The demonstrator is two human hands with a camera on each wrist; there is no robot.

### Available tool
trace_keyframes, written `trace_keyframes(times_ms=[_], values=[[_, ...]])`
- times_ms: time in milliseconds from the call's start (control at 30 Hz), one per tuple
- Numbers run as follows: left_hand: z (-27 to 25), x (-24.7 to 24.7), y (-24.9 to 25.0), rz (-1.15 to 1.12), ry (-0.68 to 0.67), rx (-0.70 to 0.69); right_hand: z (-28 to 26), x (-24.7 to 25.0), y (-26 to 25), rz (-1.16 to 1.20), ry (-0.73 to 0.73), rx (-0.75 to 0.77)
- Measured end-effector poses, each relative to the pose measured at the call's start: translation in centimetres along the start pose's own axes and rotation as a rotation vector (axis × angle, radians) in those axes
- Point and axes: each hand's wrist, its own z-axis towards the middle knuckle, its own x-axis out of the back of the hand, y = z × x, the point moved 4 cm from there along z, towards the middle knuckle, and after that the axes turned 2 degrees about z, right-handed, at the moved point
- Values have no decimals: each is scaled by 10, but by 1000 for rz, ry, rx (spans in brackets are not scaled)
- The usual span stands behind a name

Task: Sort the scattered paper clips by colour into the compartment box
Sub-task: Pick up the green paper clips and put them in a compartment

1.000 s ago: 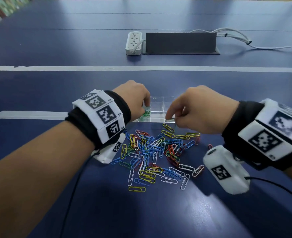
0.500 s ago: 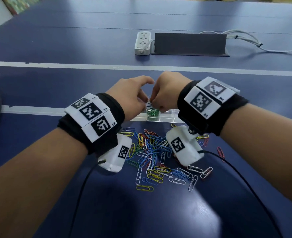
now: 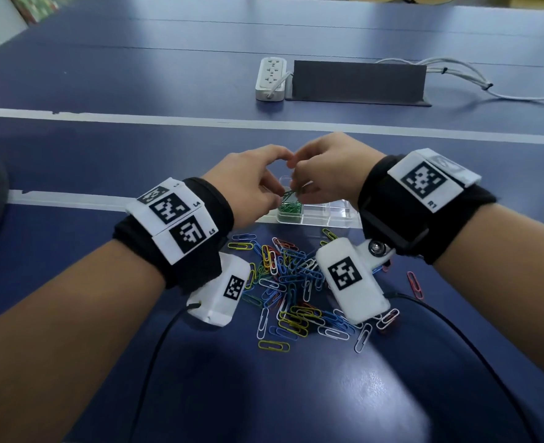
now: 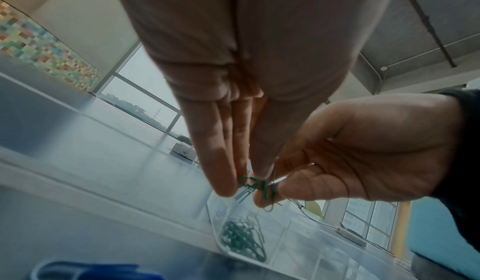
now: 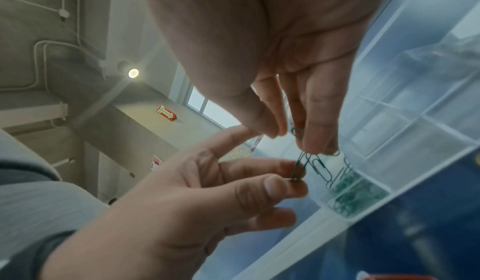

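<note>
Above the clear compartment box (image 3: 337, 219), my left hand (image 3: 281, 196) and right hand (image 3: 297, 190) meet fingertip to fingertip. Both pinch a small tangle of green paper clips (image 3: 291, 196). In the left wrist view my left hand (image 4: 241, 184) pinches one end of the green clips (image 4: 253, 182) and my right hand (image 4: 270, 195) the other. From the right wrist camera, my right hand (image 5: 296, 140) grips the green clips (image 5: 301, 161) from above and my left hand (image 5: 298, 179) from below. More green clips (image 3: 289, 208) fill the box's left compartment. The mixed pile of clips (image 3: 296, 295) lies nearer me.
The box's other compartments (image 3: 320, 210) look bare. A white power strip (image 3: 271, 78) and a dark upright panel (image 3: 358, 81) with white cables (image 3: 475, 81) stand far back on the blue table (image 3: 136, 148). A lone red clip (image 3: 414, 284) lies right of the pile.
My right hand has come from the pile's far right edge to the left hand above the green compartment. Both hands now hold the green clips between them, slightly higher than before.
</note>
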Motion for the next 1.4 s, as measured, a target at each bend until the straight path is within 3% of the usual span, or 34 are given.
trace_keyframes(times_ms=[167, 433, 567, 800, 1033, 1233, 1400], values=[[-3, 0, 1, 39, 22, -17, -10, -3, -3, 211, -18, -42], [-6, -2, 2, 126, 2, -33, -20, 4, 2, 177, -8, -37], [-6, -3, 9, 249, 49, -126, -25, 10, 8, 49, 4, 16], [-4, -11, 7, 454, -45, -147, -38, 15, 16, -133, 1, 111], [-20, -3, 11, 403, 7, -234, -58, -2, 18, -770, -115, 303], [-37, -14, -6, 622, -240, -111, -61, -7, 29, -987, -211, 249], [-40, -17, -14, 577, -283, -44, -61, 1, 37, -970, -220, 219]])
